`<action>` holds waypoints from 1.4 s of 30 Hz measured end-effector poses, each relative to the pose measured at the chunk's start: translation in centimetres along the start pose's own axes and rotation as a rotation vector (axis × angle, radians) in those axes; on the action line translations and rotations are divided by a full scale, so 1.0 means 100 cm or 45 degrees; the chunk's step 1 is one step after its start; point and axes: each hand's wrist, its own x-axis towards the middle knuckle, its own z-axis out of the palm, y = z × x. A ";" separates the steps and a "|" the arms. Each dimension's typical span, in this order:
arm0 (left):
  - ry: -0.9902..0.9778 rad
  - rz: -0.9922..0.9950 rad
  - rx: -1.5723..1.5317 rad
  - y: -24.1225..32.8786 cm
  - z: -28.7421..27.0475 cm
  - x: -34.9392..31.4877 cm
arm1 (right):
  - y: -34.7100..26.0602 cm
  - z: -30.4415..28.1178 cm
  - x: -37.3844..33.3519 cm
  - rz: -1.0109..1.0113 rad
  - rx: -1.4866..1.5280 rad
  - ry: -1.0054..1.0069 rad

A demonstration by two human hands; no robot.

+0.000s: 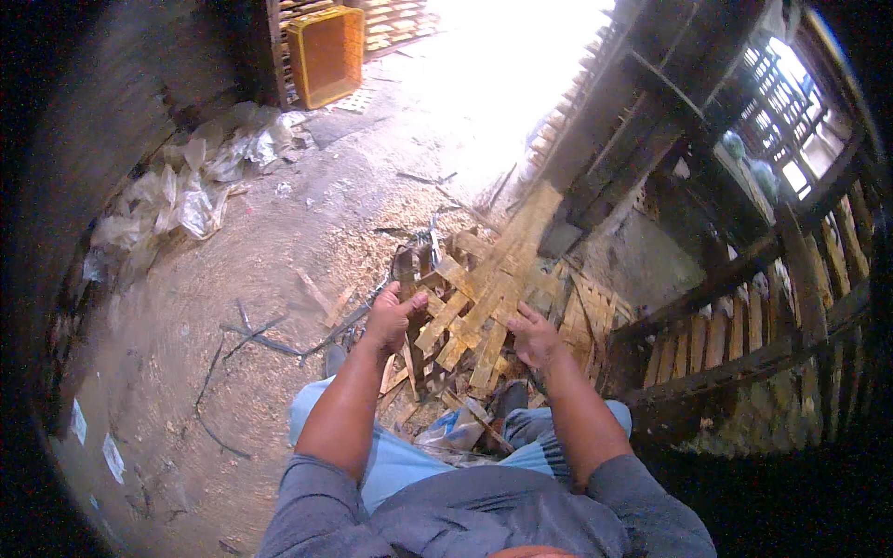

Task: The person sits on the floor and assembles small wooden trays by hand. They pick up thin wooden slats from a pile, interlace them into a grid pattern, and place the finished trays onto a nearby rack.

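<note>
A woven panel of flat pale wood or bamboo strips (474, 307) lies between my hands, low in front of my knees. Its strips cross near me and run together into a long bundle towards the far right. At the panel's left side is my left hand (391, 321), thumb and fingers apart, the thumb close to a strip end. On the opposite side my right hand (535, 339) has its fingers stretched out against the panel's edge. Whether either hand pinches a strip is hard to see.
Wood shavings (367, 237) and dark straps (265, 339) litter the floor. Crumpled plastic sheeting (195, 200) lines the left wall. An orange crate (326, 58) stands at the far left. A slatted wooden frame (726, 339) is on my right, and a plastic bag (456, 430) lies between my legs.
</note>
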 end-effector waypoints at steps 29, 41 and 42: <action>0.705 0.708 0.466 0.056 -0.070 0.015 | 0.054 -0.163 0.003 -0.144 -1.123 0.408; 0.098 0.418 0.780 0.025 -0.010 -0.011 | -0.084 0.102 -0.057 -0.689 -1.803 -0.190; 0.042 0.344 0.730 0.025 -0.003 -0.014 | -0.091 0.111 -0.065 -0.330 -1.653 -0.507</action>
